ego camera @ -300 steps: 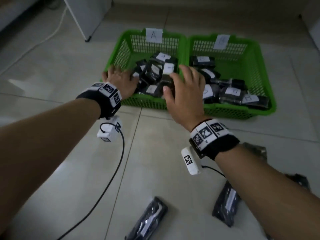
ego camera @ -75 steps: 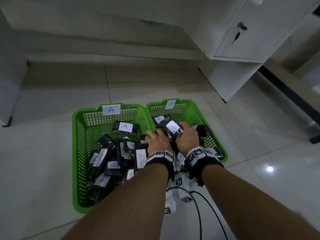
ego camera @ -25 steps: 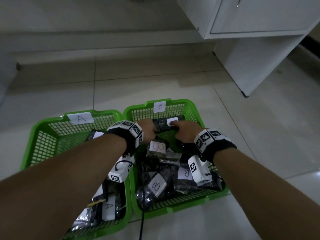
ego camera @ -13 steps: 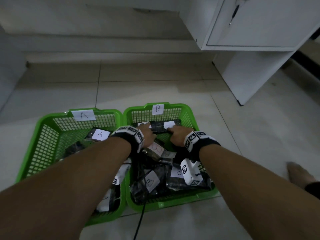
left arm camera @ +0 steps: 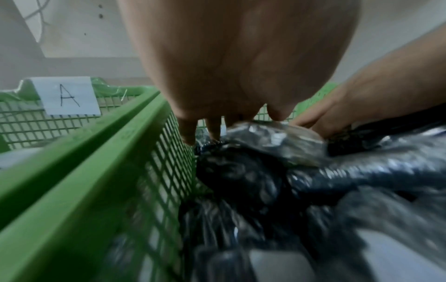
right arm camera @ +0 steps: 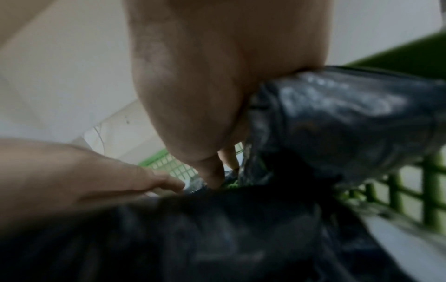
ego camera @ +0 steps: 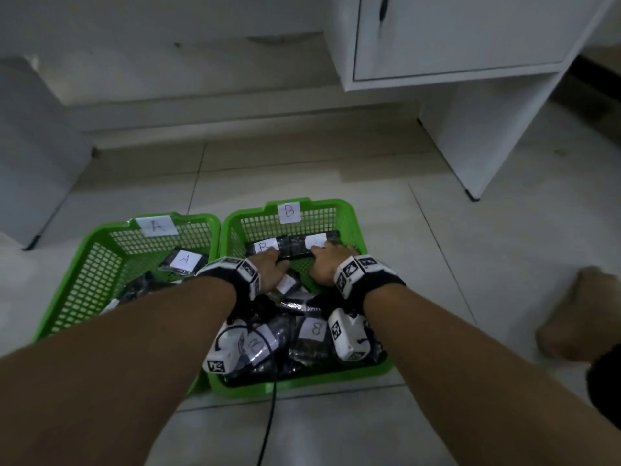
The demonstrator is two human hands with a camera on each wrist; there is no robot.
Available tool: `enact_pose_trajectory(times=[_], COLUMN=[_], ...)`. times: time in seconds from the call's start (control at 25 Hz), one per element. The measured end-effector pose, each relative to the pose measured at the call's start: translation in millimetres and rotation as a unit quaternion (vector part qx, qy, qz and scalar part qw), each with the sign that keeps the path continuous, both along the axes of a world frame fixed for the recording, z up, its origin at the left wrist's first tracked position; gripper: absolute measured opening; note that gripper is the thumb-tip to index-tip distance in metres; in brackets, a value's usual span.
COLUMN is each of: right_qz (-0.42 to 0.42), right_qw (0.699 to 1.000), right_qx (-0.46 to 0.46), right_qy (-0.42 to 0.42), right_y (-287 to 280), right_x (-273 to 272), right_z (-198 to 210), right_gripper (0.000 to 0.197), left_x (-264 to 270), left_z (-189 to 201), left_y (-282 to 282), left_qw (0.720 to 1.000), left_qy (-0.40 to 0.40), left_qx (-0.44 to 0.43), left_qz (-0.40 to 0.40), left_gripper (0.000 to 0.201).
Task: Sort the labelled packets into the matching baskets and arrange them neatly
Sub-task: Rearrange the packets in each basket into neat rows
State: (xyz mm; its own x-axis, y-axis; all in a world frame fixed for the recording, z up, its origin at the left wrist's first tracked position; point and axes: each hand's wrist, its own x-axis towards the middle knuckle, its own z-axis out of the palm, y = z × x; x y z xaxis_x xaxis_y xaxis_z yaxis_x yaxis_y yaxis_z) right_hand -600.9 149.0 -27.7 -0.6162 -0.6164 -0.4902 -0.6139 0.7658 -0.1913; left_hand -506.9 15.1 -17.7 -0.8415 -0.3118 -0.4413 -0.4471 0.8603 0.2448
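Two green baskets stand side by side on the floor: basket A (ego camera: 100, 243) on the left and basket B (ego camera: 356, 230) on the right, each with a paper letter on its far wall. Both my hands reach into basket B. A row of black packets (ego camera: 292, 247) with white labels lies along its far wall. My left hand (ego camera: 270, 265) presses the left packet by its B label, fingers straight (left arm camera: 207, 129). My right hand (ego camera: 327, 262) lies on the right packet's label. More B packets (ego camera: 312, 334) are heaped under my wrists. In basket A lies a packet marked A (ego camera: 184, 260).
A white cabinet (ego camera: 470, 62) stands behind and to the right of the baskets, and grey furniture (ego camera: 33, 163) at the left. A bare foot (ego camera: 578, 317) rests on the tiles at the right. A black cable (ego camera: 268, 425) runs from basket B towards me.
The packet that both hands held above the heap a second ago now lies against basket B's far wall. Both hands stay on the row there.
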Motion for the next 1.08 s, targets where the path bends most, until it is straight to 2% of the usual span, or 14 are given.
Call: enact_pose_trajectory(times=[0.2,0.36,0.52,0.68,0.8,0.88,0.96,1.0,1.08], right_qz=[0.009,0.018,0.015,0.022,0.040,0.031,0.011,-0.001,-0.003], right_qw=[1.000,1.000,1.000,0.999,0.999,0.998,0.992,0.991,0.995], right_qx=[-0.005,-0.006,0.005,-0.027,-0.010,-0.052,-0.125,-0.133,-0.096], right_qy=[0.012,0.003,-0.015,-0.034,-0.032,-0.028,-0.011,-0.008,-0.028], right_y=[4,2,0,-10,-9,-6,-3,-1,0], right_x=[-1,-5,-9,-22,-13,-4,2,6,13], right_z=[0,-6,-4,8,12,18,25,29,36], right_gripper=[0.059,0.059,0.057,0.032,0.039,0.038,0.025,0.018,0.022], left_x=[-2,4,-4,-14,-9,-6,-2,1,5], left_z=[10,4,9,7,12,21,29,31,33], left_y=[-11,-33,-43,-45,-44,-47,-51,-50,-45], left_qw=[0.997,0.995,0.996,0.996,0.997,0.997,0.997,0.996,0.994], left_qy=[-0.036,-0.016,-0.032,-0.044,-0.054,-0.028,-0.020,-0.021,-0.036], left_qx=[-0.024,-0.004,0.035,0.029,0.034,0.059,0.041,0.027,0.031], left_qz=[-0.056,-0.097,-0.073,-0.067,-0.050,-0.036,-0.060,-0.077,-0.097], left_gripper=[0.049,0.051,0.047,0.051,0.045,0.037,0.034,0.036,0.037])
